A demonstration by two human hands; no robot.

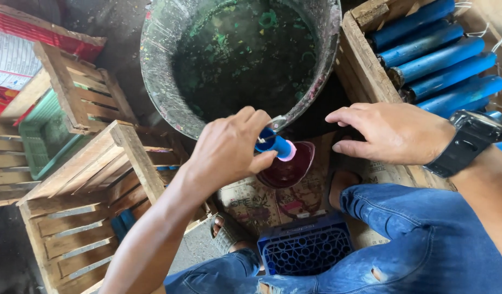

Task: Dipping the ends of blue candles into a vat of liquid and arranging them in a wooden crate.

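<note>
My denim knee (425, 239) is nearest; beyond it my left hand (229, 149) grips a blue tube (275, 144) over a dark red bowl (288, 170), big spattered tub (169, 81) just behind; my right hand (395, 133) hovers flat, empty, beside a crate of blue tubes (441, 60).

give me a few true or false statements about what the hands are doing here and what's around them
1. The left hand holds a blue candle over a dark red bowl. True.
2. The right hand grips a candle. False: it is open and flat, holding nothing.
3. The wooden crate on the right holds blue candles. True.
4. The big round basin is filled with clear water. False: its inside is dark green and spattered.
5. A watch sits on the left wrist. False: it is on the right wrist.
</note>
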